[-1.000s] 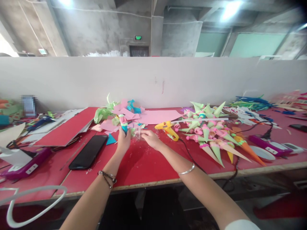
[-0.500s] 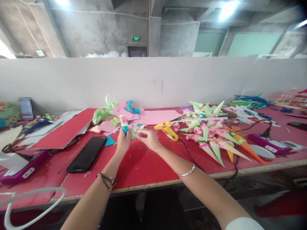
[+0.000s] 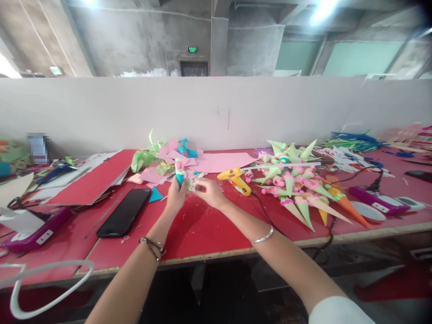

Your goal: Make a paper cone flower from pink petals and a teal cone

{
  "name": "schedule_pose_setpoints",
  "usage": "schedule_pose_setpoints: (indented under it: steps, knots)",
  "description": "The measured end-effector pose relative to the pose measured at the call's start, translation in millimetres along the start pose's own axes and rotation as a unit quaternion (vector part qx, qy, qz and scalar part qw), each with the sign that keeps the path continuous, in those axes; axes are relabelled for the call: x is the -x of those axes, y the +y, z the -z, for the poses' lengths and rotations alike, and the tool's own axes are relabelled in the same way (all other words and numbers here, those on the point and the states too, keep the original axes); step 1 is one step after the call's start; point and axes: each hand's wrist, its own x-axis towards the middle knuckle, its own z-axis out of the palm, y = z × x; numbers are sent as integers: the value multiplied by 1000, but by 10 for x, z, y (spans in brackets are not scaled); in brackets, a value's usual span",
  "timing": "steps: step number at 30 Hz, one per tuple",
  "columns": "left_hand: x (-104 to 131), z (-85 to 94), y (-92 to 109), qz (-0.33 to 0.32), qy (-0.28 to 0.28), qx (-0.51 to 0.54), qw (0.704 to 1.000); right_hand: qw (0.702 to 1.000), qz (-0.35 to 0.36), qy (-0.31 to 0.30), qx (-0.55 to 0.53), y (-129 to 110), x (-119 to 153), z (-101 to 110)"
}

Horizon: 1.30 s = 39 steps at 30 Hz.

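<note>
My left hand [image 3: 176, 194] is closed round a small blue paper cone [image 3: 180, 176] with a pink and pale green top, held upright above the red table [image 3: 209, 234]. Just to its right, my right hand [image 3: 207, 192] is closed, thumb and fingertips pinched close to the cone; whatever lies between them is too small and blurred to name. A yellow glue gun [image 3: 236, 180] rests on the table to the right of my right hand. Behind my hands are pink paper scraps [image 3: 153, 175] and crumpled green paper [image 3: 143, 160].
A black phone [image 3: 124, 212] and a red board [image 3: 91, 182] lie at the left. Many paper cones [image 3: 297, 184] are piled at the right. Purple power strips [image 3: 378, 201] stand at both sides. A pale partition [image 3: 209, 112] rises behind the table.
The cone in my left hand has shifted slightly right and tilted a little. My right hand stays beside it, its pinch slightly nearer the cone. The whole view has shifted slightly.
</note>
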Motion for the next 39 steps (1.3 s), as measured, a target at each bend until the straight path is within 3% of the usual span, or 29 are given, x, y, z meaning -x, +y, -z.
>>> schedule_pose_setpoints:
  steps: [28,39]
  knots:
    - [29,39,95,-22,-11,-30,999,985,-42,-135,-95,-21,24,70]
    - [-5,53,71,-32,6,-37,999,988,-35,-122,-89,6,49,7]
